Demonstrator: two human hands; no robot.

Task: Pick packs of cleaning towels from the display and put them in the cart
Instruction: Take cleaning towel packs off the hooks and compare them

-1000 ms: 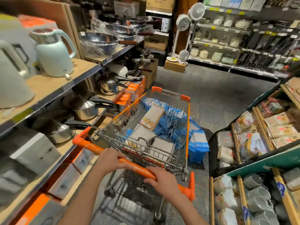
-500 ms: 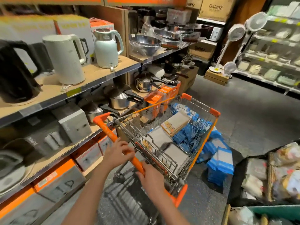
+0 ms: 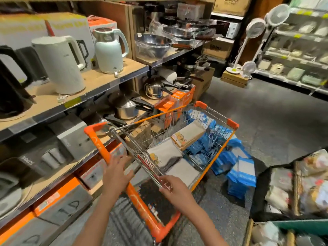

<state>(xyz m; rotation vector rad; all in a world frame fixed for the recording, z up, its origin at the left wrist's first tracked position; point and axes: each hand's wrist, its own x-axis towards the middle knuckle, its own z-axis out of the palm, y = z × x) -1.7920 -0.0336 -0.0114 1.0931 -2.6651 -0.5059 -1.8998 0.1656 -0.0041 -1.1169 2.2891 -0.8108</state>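
Left hand (image 3: 116, 172) at 7 o'clock, fingers spread and nearly straight, resting on the orange cart handle (image 3: 99, 148), not wrapped round it. Right hand (image 3: 173, 188) at 6 o'clock, fingers curled on the wire frame at the cart's near edge; grip looks like a pinch, blurred. Both forearms enter from the bottom edge.

Cart (image 3: 217, 151) sits centre, angled toward 1 o'clock, orange corners. Inside: grey towel packs (image 3: 165, 155) flat at the near end, one tan pack (image 3: 189, 134) tilted on top further in, blue packs (image 3: 211, 137) filling the far end. More blue packs (image 3: 242, 176) stacked on the floor (image 3: 276, 125) just beside the cart at 3 o'clock.

Display bins (image 3: 294, 192) at 4 o'clock hold plastic-wrapped packs, too blurred to read.

Shelf (image 3: 53, 103) at 9 to 11 o'clock: black kettle (image 3: 12, 89), white kettle (image 3: 60, 64), pale green kettle (image 3: 110, 50) on the upper board; steel pots (image 3: 127, 108) and orange boxes (image 3: 175, 100) lower down. Steel bowl (image 3: 152, 44) at 12 o'clock. White fans (image 3: 255, 29) at 1 o'clock, far shelves behind them at 2 o'clock.
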